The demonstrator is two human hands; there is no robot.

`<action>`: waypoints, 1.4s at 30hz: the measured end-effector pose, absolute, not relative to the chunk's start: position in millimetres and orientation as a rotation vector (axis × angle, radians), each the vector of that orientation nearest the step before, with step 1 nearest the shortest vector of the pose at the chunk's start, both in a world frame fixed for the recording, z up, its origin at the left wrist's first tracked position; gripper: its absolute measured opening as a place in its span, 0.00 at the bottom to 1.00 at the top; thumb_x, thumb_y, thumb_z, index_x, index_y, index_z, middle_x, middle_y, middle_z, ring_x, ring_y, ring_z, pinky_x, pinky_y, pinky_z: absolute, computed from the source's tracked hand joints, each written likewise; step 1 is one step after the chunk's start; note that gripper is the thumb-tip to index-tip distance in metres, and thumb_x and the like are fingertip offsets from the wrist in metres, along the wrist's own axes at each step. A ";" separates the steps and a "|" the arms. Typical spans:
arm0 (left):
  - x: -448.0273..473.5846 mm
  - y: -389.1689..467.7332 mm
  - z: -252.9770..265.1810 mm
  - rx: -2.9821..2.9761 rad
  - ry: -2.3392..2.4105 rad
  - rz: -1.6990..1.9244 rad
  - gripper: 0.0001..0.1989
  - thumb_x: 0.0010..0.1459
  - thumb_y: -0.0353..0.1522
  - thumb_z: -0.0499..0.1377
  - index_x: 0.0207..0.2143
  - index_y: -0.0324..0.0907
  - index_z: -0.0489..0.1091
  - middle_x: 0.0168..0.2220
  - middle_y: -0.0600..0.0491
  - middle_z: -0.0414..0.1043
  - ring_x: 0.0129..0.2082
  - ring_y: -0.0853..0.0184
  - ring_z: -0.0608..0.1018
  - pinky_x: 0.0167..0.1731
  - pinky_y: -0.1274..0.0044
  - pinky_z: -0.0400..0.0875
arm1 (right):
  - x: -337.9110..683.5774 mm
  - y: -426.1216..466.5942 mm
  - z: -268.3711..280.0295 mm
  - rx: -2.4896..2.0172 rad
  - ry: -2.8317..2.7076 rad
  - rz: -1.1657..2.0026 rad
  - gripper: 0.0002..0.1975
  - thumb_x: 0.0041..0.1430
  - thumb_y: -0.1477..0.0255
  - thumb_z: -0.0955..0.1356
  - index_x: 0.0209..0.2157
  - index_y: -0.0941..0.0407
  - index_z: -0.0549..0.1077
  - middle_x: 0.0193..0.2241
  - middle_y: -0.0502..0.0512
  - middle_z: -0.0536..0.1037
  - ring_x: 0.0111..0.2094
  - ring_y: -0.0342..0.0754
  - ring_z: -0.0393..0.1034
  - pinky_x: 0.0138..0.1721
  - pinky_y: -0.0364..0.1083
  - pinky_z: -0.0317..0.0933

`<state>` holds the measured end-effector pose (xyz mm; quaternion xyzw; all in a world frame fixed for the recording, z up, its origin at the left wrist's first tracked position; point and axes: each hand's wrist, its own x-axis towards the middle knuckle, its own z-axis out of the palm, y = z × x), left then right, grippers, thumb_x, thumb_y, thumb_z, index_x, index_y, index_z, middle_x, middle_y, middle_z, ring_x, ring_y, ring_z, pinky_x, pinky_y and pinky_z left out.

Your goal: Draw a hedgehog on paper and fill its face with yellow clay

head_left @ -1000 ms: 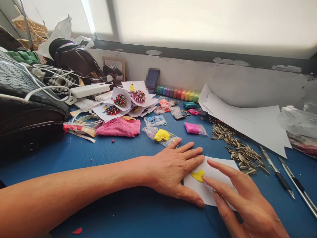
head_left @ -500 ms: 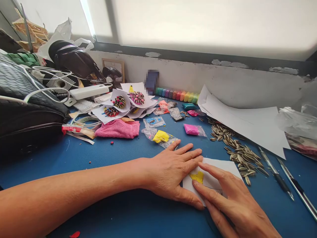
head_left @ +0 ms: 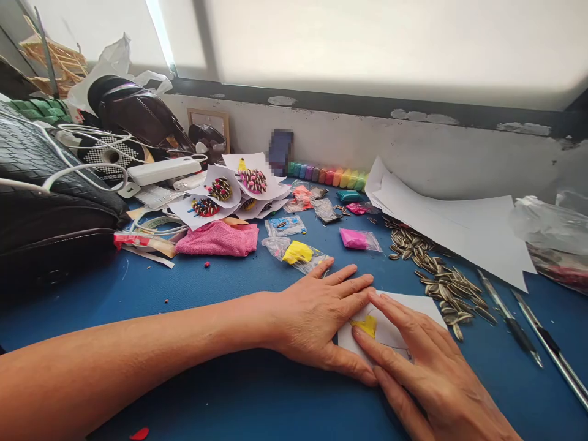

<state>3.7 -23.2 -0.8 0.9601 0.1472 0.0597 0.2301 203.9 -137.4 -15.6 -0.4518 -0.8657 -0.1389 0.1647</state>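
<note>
My left hand (head_left: 316,315) lies flat with its fingers spread, partly over a small white sheet of paper (head_left: 425,304) on the blue table. A flattened patch of yellow clay (head_left: 369,326) sits on that sheet, beside a faint pencil line. From the right, my right hand (head_left: 427,367) rests on the paper with fingers stretched out; a fingertip touches the patch's lower edge. Just beyond my left fingertips is an opened plastic bag with a yellow clay lump (head_left: 297,252). A packet of magenta clay (head_left: 353,239) lies farther back.
Sunflower seeds (head_left: 452,288) are heaped right of the paper, near two pens (head_left: 517,331). Behind them stand curled white sheets (head_left: 459,226). A pink cloth (head_left: 218,237), seed-decorated papers (head_left: 206,205) and a black bag (head_left: 55,202) occupy the left. Coloured clay packs (head_left: 328,176) line the wall.
My right fingers have shifted slightly on the yellow clay, its index fingertip moving a little left and up. My left hand stays in place.
</note>
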 end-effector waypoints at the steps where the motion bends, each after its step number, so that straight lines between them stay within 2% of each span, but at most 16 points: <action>1: 3.6 -23.2 -0.4 2.641 0.404 0.157 0.44 0.59 0.54 0.54 0.68 0.38 0.46 0.70 0.44 0.41 0.70 0.53 0.42 0.66 0.57 0.27 | 204.3 -137.9 -15.6 -1.299 -2.453 -0.398 0.18 0.61 0.71 0.65 0.53 0.54 0.75 0.64 0.65 0.61 0.64 0.59 0.56 0.54 0.57 0.64; 3: 3.3 -23.2 0.2 2.638 0.400 0.144 0.45 0.60 0.55 0.53 0.69 0.38 0.45 0.70 0.45 0.39 0.70 0.53 0.41 0.66 0.58 0.26 | 205.2 -138.6 -16.1 -1.325 -2.425 -0.410 0.19 0.61 0.71 0.65 0.54 0.56 0.75 0.64 0.67 0.60 0.64 0.60 0.56 0.55 0.57 0.63; 8: 2.9 -23.1 -0.4 2.626 0.396 0.158 0.44 0.60 0.55 0.52 0.69 0.38 0.45 0.70 0.45 0.39 0.70 0.54 0.41 0.66 0.58 0.26 | 204.1 -136.8 -17.7 -1.321 -2.429 -0.515 0.19 0.61 0.68 0.65 0.52 0.56 0.76 0.61 0.67 0.66 0.61 0.61 0.61 0.52 0.58 0.65; 14: 2.1 -22.7 0.4 2.626 0.380 0.175 0.46 0.60 0.55 0.52 0.69 0.36 0.44 0.70 0.43 0.40 0.70 0.54 0.41 0.65 0.58 0.23 | 207.6 -136.5 -19.2 -1.343 -2.399 -0.466 0.20 0.62 0.71 0.65 0.55 0.58 0.73 0.64 0.69 0.60 0.64 0.59 0.56 0.55 0.58 0.63; 18: 1.9 -23.2 3.1 2.654 0.392 0.196 0.45 0.59 0.55 0.53 0.68 0.34 0.48 0.69 0.43 0.43 0.70 0.55 0.37 0.65 0.60 0.21 | 214.5 -136.3 -23.4 -1.357 -2.378 -0.552 0.19 0.61 0.68 0.65 0.53 0.56 0.75 0.62 0.67 0.64 0.63 0.59 0.59 0.54 0.57 0.64; 21: 1.9 -23.2 3.9 2.645 0.391 0.191 0.45 0.59 0.55 0.53 0.68 0.35 0.47 0.69 0.44 0.42 0.70 0.55 0.39 0.65 0.60 0.22 | 216.2 -135.8 -25.0 -1.343 -2.391 -0.588 0.19 0.60 0.67 0.66 0.51 0.54 0.76 0.60 0.66 0.67 0.61 0.59 0.61 0.52 0.56 0.66; 26: 1.9 -22.4 3.1 2.649 0.390 0.156 0.46 0.60 0.55 0.53 0.69 0.34 0.44 0.69 0.42 0.39 0.70 0.53 0.42 0.66 0.58 0.26 | 213.9 -136.5 -24.1 -1.406 -2.374 -0.562 0.22 0.61 0.69 0.65 0.56 0.58 0.72 0.63 0.67 0.63 0.64 0.57 0.57 0.55 0.56 0.63; 32: 2.6 -22.6 1.6 2.658 0.402 0.135 0.47 0.60 0.55 0.53 0.69 0.33 0.43 0.70 0.41 0.37 0.70 0.53 0.41 0.66 0.56 0.28 | 212.9 -133.2 -24.4 -1.426 -2.409 -0.619 0.19 0.61 0.66 0.65 0.53 0.54 0.75 0.60 0.65 0.68 0.61 0.58 0.61 0.53 0.56 0.65; 35: 2.5 -22.7 0.6 2.659 0.413 0.141 0.47 0.59 0.56 0.53 0.69 0.34 0.44 0.70 0.41 0.33 0.70 0.53 0.39 0.66 0.57 0.27 | 212.5 -133.5 -24.0 -1.416 -2.397 -0.653 0.20 0.62 0.65 0.64 0.52 0.56 0.75 0.59 0.66 0.69 0.61 0.59 0.62 0.52 0.57 0.65; 39: 2.1 -22.0 0.3 2.673 0.399 0.164 0.47 0.59 0.55 0.52 0.68 0.34 0.45 0.70 0.42 0.39 0.70 0.54 0.38 0.66 0.57 0.25 | 211.6 -136.4 -22.9 -1.500 -2.349 -0.606 0.23 0.63 0.67 0.63 0.57 0.61 0.70 0.61 0.66 0.66 0.61 0.57 0.62 0.53 0.55 0.65; 42: 1.9 -21.7 0.5 2.695 0.400 0.170 0.46 0.60 0.55 0.52 0.68 0.34 0.45 0.69 0.43 0.41 0.70 0.53 0.40 0.66 0.58 0.26 | 211.8 -138.1 -22.8 -1.470 -2.337 -0.584 0.20 0.63 0.67 0.63 0.53 0.61 0.73 0.60 0.66 0.67 0.60 0.58 0.63 0.52 0.55 0.65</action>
